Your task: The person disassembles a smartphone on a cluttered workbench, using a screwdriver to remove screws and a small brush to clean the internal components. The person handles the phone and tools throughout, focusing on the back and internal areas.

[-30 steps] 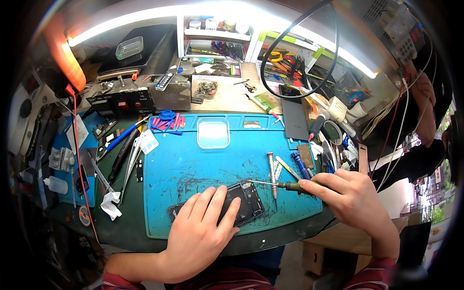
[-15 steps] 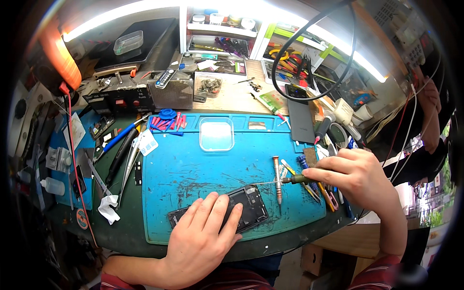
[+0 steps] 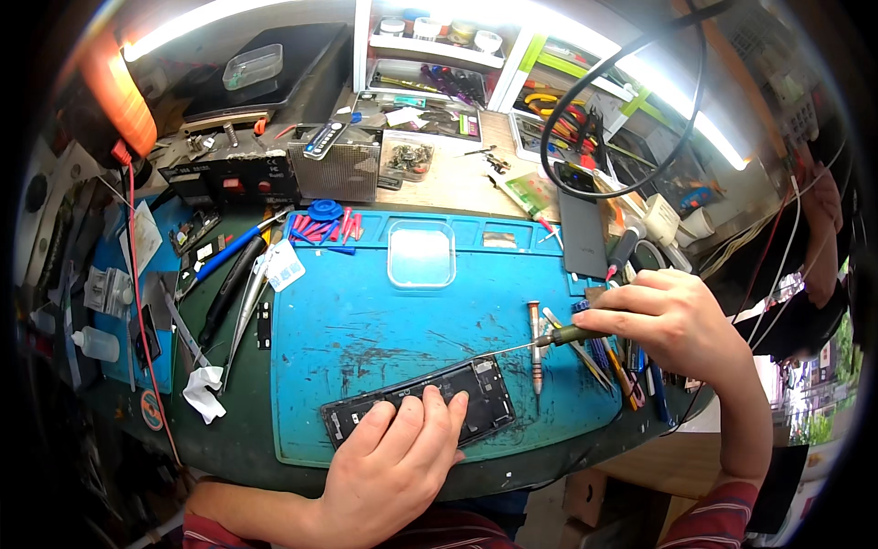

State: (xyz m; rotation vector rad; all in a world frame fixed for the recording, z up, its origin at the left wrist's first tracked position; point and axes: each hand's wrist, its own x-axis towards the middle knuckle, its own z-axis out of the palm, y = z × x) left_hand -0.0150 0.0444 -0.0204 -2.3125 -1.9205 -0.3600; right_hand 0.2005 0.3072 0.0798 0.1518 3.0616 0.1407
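Note:
On the blue work mat (image 3: 347, 311) lies an opened black phone (image 3: 366, 412), tilted so its right end is farther from me. My left hand (image 3: 398, 462) holds it down from the near side, fingers bent over the inner face, covering part of it. My right hand (image 3: 672, 320) grips a screwdriver (image 3: 560, 336) by its olive-green handle. Its thin shaft points left and the tip meets the phone's far right corner; whether it sits on a screw is too small to tell. Beneath the shaft, a copper-and-silver screwdriver (image 3: 536, 352) rests on the mat.
A clear plastic box (image 3: 422, 254) stands at the mat's back, beside red and blue pieces (image 3: 325, 224). Tweezers (image 3: 245, 302) and pens lie left. Several tools (image 3: 631, 371) crowd the right, near a dark flat phone (image 3: 583, 233). A black cable loop (image 3: 700, 101) hangs above.
My left fingers have slid nearer along the phone, uncovering more of its far side. The screwdriver tip stays by the far corner. The whole view has shifted slightly.

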